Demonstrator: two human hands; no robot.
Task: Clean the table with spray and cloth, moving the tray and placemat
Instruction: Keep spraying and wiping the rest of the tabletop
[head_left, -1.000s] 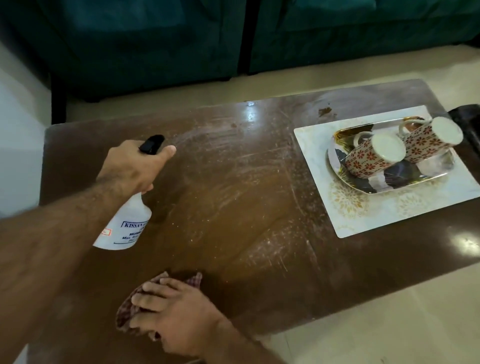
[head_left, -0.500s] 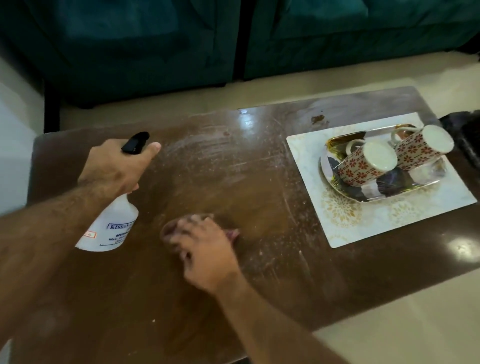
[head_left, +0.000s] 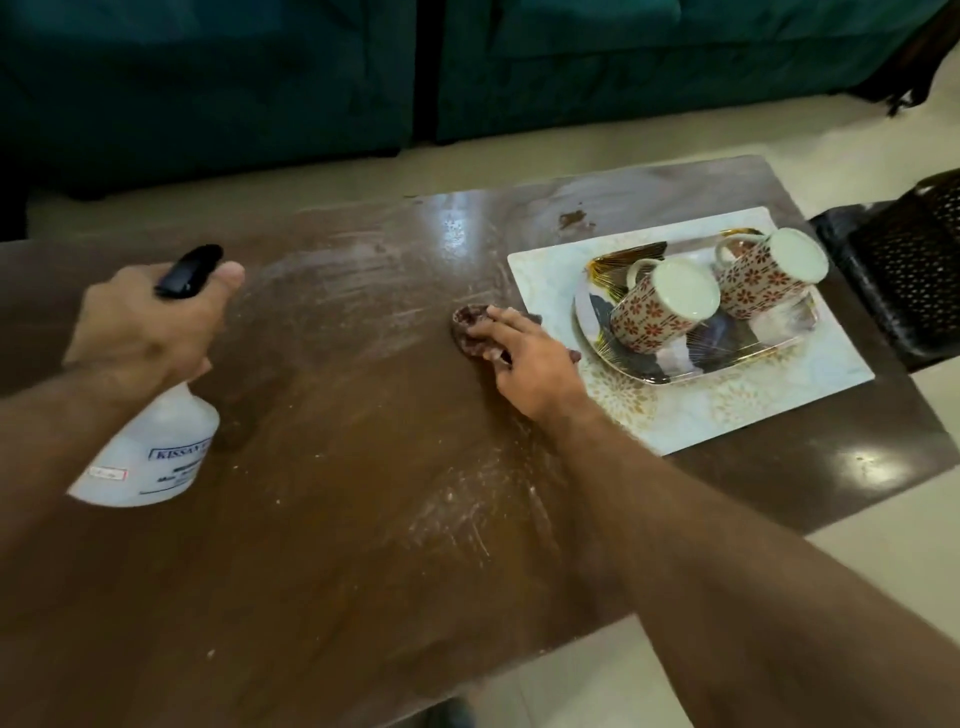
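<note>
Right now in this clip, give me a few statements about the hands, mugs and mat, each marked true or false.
1. The left hand grips the spray bottle. True.
2. The right hand presses the cloth on the table. True.
3. Both mugs stand upright on the tray. False: they lie on their sides.
4. The tray sits on the bare table. False: it sits on the placemat.
5. The cloth is at the table's left end. False: it is beside the placemat's left edge.
</note>
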